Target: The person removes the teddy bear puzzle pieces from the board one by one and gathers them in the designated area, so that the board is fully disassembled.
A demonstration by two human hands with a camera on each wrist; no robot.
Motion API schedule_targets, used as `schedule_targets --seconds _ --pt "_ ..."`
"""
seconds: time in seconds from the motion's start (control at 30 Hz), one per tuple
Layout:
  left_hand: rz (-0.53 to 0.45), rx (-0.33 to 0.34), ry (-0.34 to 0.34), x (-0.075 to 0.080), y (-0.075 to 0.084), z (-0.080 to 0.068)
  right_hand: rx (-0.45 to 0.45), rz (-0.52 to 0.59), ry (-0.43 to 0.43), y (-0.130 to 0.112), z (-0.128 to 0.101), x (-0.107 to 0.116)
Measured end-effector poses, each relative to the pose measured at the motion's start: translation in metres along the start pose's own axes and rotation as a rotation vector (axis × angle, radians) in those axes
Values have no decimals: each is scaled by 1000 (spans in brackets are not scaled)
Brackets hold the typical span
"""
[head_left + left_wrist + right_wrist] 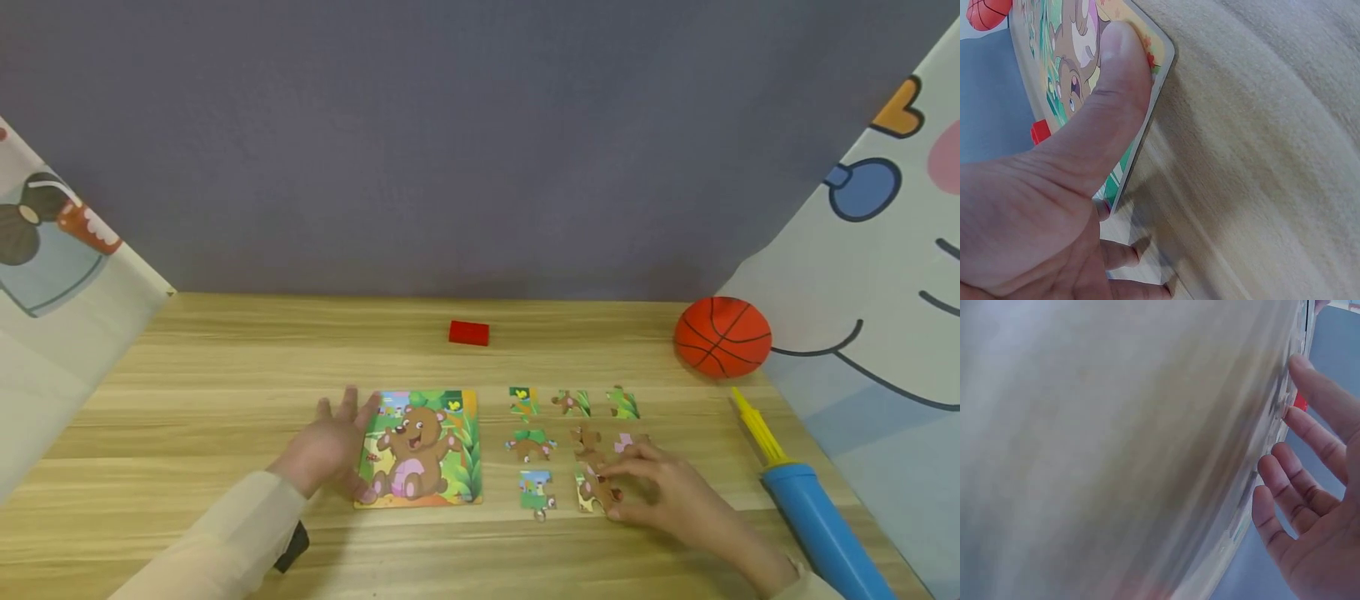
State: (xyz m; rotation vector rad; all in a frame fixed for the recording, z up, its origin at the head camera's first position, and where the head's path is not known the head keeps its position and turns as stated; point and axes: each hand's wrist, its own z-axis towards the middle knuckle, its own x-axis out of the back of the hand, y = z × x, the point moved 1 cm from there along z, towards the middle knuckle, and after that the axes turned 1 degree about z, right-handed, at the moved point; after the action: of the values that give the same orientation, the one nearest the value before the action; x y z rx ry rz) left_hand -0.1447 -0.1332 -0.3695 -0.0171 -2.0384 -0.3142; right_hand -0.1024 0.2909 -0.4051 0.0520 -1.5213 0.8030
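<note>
My left hand (324,446) lies at the left side of a bear jigsaw board (468,450). Its thumb (1125,81) rests on the printed face near a corner; the other fingers are stretched out past the edge. To the right, several loose puzzle pieces lie in rough rows. My right hand (667,492) pinches a brown and green puzzle piece (589,493) in the lower row, thumb and index finger at its edges. Above that piece are a brown piece (587,442) and a pink one (622,442). In the right wrist view the fingers are gently bent and the pieces appear nearly edge-on.
A red block (468,333) sits at the back of the wooden table (225,358). On the right are a basketball-patterned red ball (723,337) and a blue pump (821,525) with a yellow nozzle. A small black object (292,547) shows beside the left sleeve.
</note>
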Motion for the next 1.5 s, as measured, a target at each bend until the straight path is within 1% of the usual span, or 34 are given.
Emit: schedule_targets --seconds 0.33,0.53,0.6,0.7,0.8,0.93,1.07,1.13,1.2,1.37,1.5 --pt "-14 7 -9 0 -3 1 -4 -22 -29 -1 -1 -1" --pt "-17 -2 0 0 -4 1 -47 30 -58 -4 1 2" --pt "-18 -3 1 0 -4 1 -42 62 -39 -6 2 4" --pt "-16 -6 4 0 -4 1 -1 80 14 -10 6 5" --pt "-16 -4 2 -1 -5 1 26 99 49 -16 12 6" --pt "-23 6 -7 -1 -5 1 -8 156 29 -24 21 8" --pt "-20 9 -8 -1 -4 0 -20 196 31 -33 32 4" --pt "-21 9 -9 0 -3 0 -25 210 38 -38 39 1" --pt "-21 6 -6 0 -3 0 -26 197 51 -43 44 -2" --pt "-8 -4 -1 0 -2 0 -60 193 21 -59 58 -8" --pt "-3 -14 8 0 -2 0 -52 266 -15 -72 69 -15"
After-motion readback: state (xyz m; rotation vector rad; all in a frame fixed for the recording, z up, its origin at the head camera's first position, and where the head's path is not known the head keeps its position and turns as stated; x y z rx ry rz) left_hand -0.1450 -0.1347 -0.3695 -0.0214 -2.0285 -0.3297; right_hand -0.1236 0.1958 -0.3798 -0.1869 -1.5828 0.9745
